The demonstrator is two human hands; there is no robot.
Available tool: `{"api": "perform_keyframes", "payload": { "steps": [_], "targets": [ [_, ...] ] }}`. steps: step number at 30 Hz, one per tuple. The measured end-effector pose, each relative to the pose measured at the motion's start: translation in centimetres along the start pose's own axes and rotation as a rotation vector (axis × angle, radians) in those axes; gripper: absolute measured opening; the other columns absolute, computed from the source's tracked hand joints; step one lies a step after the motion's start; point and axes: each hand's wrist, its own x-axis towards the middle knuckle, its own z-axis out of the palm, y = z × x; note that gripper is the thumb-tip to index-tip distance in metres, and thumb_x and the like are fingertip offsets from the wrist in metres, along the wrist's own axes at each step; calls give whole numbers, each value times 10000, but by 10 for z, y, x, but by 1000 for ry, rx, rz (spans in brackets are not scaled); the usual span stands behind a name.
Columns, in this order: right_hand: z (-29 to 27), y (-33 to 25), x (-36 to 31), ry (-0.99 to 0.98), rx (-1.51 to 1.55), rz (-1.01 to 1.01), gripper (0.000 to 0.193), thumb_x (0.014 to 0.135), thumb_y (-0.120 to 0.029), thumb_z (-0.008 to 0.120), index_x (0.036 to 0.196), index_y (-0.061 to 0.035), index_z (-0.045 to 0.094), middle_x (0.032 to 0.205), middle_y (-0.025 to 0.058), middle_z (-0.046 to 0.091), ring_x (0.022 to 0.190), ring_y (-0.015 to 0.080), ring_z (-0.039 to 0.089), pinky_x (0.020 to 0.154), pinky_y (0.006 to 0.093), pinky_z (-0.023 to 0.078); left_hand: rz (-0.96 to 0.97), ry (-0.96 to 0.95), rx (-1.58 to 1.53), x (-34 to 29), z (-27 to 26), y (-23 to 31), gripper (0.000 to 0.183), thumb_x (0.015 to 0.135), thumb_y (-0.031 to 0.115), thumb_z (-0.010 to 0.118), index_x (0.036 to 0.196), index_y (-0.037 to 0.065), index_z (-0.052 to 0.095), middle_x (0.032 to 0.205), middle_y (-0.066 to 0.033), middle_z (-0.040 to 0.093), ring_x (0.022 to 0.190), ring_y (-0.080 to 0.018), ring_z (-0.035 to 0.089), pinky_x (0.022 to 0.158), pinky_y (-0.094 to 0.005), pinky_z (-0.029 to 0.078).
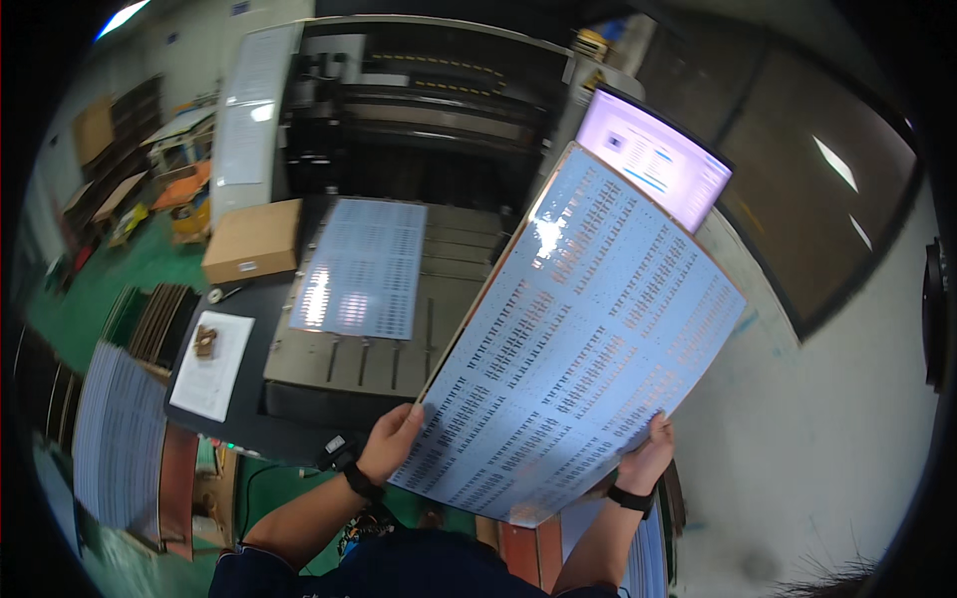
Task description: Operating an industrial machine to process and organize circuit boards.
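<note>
Head view: left hand [390,446] and right hand [647,458] grasped opposite edges of a pale-blue panel [573,359]; a similar sheet [364,269] lay on the slotted bed [344,374].

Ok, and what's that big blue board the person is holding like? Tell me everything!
The board is a pale blue, shiny rectangle with a thin brownish edge and many rows of small dark marks. It's held up at a slant, partly hiding the screen. The left hand and right hand grip opposite long sides.
</note>
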Motion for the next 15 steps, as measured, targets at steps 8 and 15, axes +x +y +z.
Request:
{"api": "perform_keyframes", "payload": {
  "steps": [8,15],
  "targets": [
    [74,66,-11,-401,-119,252,351,911,-258,508,1164,-18,469,1030,90,576,938,183,544,778,317,431,316,820,432,-30,-124,63,476,868,317,605,505,33,485,456,48,420,447,-33,336,393,-254,268],
    [38,57,7,-294,-280,356,516,900,-441,448,1256,-67,431,1138,104,524,1001,233,510,872,383,378,695,692,1231,-62,-104,150,476,707,450,724,490,73,530,426,-74,453,397,-235,478,405,-320,363]
  ]
}}
